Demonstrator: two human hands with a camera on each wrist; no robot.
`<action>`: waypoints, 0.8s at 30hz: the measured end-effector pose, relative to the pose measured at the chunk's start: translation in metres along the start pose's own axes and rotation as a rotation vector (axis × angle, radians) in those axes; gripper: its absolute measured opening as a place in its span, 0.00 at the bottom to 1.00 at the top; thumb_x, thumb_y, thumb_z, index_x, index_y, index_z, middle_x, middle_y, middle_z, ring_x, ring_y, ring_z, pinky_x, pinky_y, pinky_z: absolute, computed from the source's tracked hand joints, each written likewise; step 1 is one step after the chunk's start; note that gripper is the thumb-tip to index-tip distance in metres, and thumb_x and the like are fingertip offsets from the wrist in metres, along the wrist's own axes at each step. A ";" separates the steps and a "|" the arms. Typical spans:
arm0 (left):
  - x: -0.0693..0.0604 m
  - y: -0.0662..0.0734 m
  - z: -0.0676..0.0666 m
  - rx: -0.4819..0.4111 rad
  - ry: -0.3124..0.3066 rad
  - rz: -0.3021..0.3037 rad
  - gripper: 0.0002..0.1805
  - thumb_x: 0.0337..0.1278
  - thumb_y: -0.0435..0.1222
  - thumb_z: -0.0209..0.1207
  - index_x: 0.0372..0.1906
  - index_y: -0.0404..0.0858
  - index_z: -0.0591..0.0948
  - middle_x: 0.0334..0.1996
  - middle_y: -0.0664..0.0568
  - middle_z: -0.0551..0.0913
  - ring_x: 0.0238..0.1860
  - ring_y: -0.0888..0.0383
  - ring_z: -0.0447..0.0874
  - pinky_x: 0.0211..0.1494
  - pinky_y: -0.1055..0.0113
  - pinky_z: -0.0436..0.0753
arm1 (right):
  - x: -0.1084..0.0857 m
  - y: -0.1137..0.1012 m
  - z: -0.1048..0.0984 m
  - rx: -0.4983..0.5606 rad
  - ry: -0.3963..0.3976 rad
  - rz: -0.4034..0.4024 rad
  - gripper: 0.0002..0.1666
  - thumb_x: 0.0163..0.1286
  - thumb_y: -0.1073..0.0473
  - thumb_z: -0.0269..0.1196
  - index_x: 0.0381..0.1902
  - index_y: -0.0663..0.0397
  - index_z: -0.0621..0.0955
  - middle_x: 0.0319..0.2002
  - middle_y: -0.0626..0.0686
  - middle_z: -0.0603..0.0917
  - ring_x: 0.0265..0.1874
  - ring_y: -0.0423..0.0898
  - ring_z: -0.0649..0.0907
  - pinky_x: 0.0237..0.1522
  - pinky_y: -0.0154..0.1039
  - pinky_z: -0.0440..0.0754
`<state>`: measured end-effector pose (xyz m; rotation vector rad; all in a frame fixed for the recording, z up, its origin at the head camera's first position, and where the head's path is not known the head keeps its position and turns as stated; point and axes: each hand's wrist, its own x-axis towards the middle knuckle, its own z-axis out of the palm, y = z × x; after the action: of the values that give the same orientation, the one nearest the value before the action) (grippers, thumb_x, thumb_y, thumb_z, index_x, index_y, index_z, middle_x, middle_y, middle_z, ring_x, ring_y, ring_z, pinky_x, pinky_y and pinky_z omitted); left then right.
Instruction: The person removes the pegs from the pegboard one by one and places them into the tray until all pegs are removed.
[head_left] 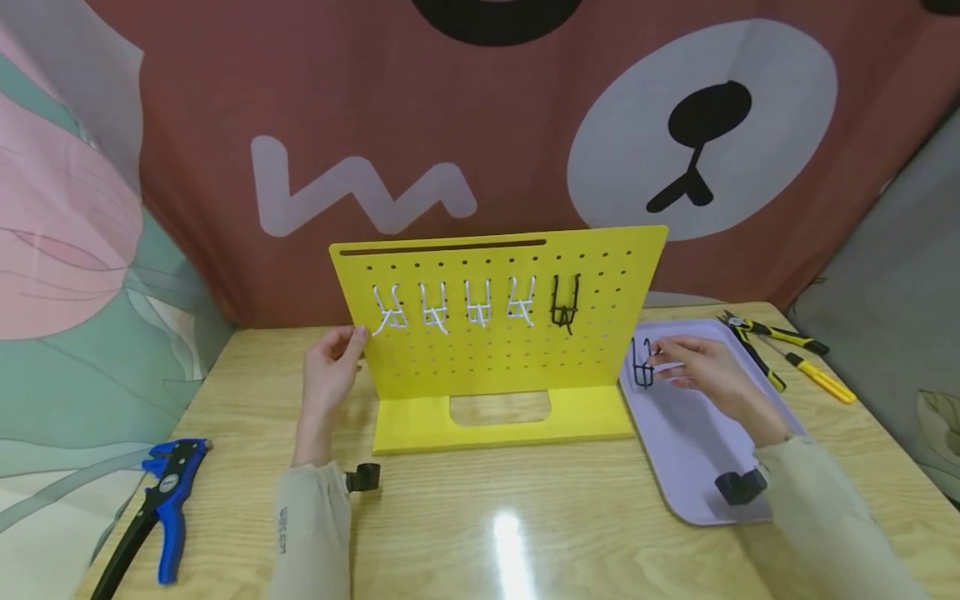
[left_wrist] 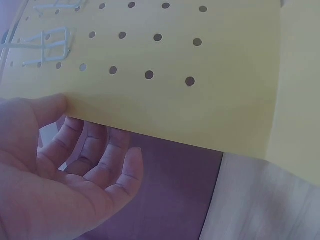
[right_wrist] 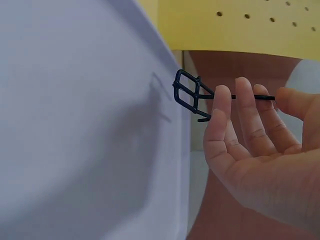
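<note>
A yellow pegboard (head_left: pixel 495 367) stands upright on its base, with several white wire hooks (head_left: pixel 478 312) in a row and one black hook (head_left: pixel 565 310) at the right of that row. My left hand (head_left: pixel 330 371) grips the board's left edge, thumb on the front and fingers behind it; the left wrist view shows the hand (left_wrist: pixel 75 165) at that edge. Over the tray, right of the board, my right hand (head_left: pixel 701 371) pinches a second black wire hook (head_left: pixel 642 375). In the right wrist view, the hook's grid end (right_wrist: pixel 187 91) points away from the hand (right_wrist: pixel 270 150).
A lilac tray (head_left: pixel 697 467) lies to the right of the board. Beyond it are black-and-yellow pliers (head_left: pixel 787 336) and a yellow-handled tool (head_left: pixel 821 382). Blue-and-black pliers (head_left: pixel 172 500) lie at the left on the wooden table (head_left: pixel 435 517). A patterned cloth (head_left: pixel 375 100) hangs behind.
</note>
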<state>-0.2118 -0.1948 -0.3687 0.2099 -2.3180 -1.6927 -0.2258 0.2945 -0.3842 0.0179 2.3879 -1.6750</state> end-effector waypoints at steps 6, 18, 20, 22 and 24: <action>0.000 -0.001 0.000 -0.002 0.003 -0.002 0.22 0.68 0.47 0.54 0.48 0.31 0.79 0.33 0.56 0.80 0.35 0.63 0.78 0.39 0.69 0.79 | 0.004 0.004 0.001 -0.022 0.002 0.015 0.36 0.74 0.44 0.52 0.63 0.72 0.67 0.40 0.46 0.84 0.38 0.42 0.85 0.41 0.38 0.82; 0.000 0.000 0.000 0.014 -0.005 -0.016 0.23 0.68 0.48 0.53 0.50 0.31 0.79 0.35 0.51 0.81 0.37 0.59 0.78 0.41 0.66 0.80 | 0.015 0.011 0.002 0.011 0.060 0.069 0.37 0.74 0.45 0.53 0.66 0.69 0.65 0.39 0.41 0.84 0.38 0.42 0.86 0.41 0.37 0.82; 0.000 0.000 0.000 0.018 -0.005 -0.017 0.23 0.68 0.48 0.53 0.50 0.31 0.79 0.36 0.50 0.81 0.37 0.60 0.78 0.41 0.66 0.80 | 0.016 0.012 0.002 0.036 0.067 0.083 0.38 0.74 0.44 0.53 0.67 0.69 0.64 0.37 0.37 0.84 0.37 0.41 0.86 0.41 0.37 0.82; 0.000 0.000 0.000 0.017 -0.009 -0.017 0.23 0.69 0.48 0.53 0.50 0.31 0.78 0.37 0.49 0.81 0.37 0.60 0.78 0.42 0.66 0.80 | 0.017 0.012 0.002 0.058 0.073 0.089 0.38 0.73 0.44 0.54 0.68 0.68 0.63 0.36 0.35 0.84 0.37 0.41 0.86 0.40 0.36 0.82; 0.001 0.000 0.001 0.013 -0.008 -0.014 0.23 0.69 0.48 0.53 0.50 0.31 0.78 0.37 0.49 0.80 0.36 0.60 0.78 0.42 0.65 0.80 | 0.018 0.013 0.002 0.070 0.073 0.092 0.39 0.73 0.44 0.54 0.68 0.68 0.62 0.35 0.33 0.83 0.37 0.40 0.86 0.39 0.36 0.82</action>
<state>-0.2126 -0.1946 -0.3690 0.2228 -2.3395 -1.6884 -0.2410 0.2947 -0.4000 0.2000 2.3405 -1.7427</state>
